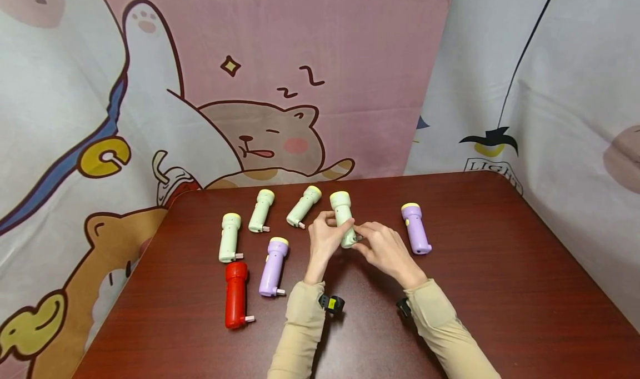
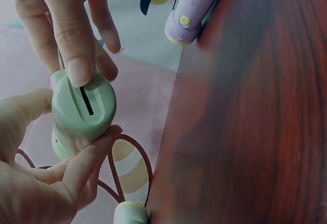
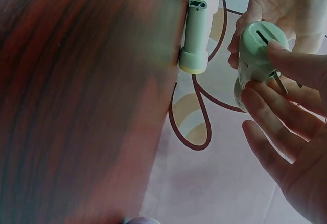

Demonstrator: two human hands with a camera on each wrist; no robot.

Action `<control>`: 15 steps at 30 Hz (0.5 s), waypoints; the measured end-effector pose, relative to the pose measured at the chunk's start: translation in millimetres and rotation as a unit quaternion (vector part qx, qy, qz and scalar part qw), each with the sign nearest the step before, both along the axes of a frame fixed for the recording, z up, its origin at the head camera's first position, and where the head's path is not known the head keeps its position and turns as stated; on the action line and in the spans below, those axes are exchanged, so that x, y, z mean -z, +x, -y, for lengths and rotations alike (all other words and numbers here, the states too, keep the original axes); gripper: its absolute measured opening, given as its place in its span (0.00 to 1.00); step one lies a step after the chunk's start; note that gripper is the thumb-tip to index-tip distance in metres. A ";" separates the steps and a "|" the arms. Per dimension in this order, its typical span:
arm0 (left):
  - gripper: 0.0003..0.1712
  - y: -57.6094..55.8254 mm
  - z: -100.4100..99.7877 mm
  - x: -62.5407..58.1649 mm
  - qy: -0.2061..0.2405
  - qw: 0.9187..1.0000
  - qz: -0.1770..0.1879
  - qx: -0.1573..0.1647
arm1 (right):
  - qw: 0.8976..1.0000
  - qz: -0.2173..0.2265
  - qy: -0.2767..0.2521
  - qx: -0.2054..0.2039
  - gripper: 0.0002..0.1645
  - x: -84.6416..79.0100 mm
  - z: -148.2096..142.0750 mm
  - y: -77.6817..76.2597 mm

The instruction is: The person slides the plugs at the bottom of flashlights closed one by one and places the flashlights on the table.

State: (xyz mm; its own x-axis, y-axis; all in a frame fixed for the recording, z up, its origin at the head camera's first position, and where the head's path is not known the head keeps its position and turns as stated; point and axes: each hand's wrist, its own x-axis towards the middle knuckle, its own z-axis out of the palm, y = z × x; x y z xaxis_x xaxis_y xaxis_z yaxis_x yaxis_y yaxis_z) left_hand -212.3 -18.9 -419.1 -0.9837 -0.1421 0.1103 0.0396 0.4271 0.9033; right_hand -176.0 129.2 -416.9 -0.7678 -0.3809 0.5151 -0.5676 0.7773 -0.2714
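Observation:
My left hand (image 1: 324, 240) grips a pale green flashlight (image 1: 342, 208) around its barrel, above the table with the head end away from me. At the tail end, my right hand (image 1: 386, 248) pinches the flashlight between thumb and fingers. In the right wrist view the thumb presses beside a dark slot in the tail face (image 3: 260, 39), and metal plug prongs (image 3: 280, 83) stick out sideways near the fingers. The left wrist view shows the same slotted end (image 2: 91, 104), with the left fingers curled under the barrel.
Pale green flashlights (image 1: 229, 237) lie to the left and behind, with a purple one (image 1: 273, 268) and a red one (image 1: 235, 295) nearer; plugs stick out at their tails. Another purple flashlight (image 1: 416, 229) lies right. A printed cloth (image 1: 310, 79) hangs behind the brown table (image 1: 500, 290).

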 end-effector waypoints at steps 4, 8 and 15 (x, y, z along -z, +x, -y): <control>0.25 0.4 -0.4 0.2 -0.001 1.000 -0.002 0.001 | 1.000 -0.006 0.000 -0.001 0.21 -0.3 -0.2 0.0; 0.25 0.6 -0.8 -0.1 -0.004 1.000 -0.002 0.000 | 1.000 -0.012 -0.001 -0.002 0.21 -1.5 0.2 -0.1; 0.24 1.4 -1.0 -0.8 -0.005 1.000 -0.009 -0.008 | 1.000 -0.013 -0.001 0.002 0.20 -0.6 1.5 -0.3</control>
State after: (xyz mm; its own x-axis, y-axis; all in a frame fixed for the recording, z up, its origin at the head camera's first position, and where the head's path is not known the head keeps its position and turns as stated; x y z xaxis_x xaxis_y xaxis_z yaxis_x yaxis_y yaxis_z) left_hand -210.9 -17.8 -418.2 -0.9793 -0.1562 0.1289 0.0485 0.4373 0.8980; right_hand -176.3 127.7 -416.3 -0.7559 -0.3764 0.5357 -0.5711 0.7792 -0.2582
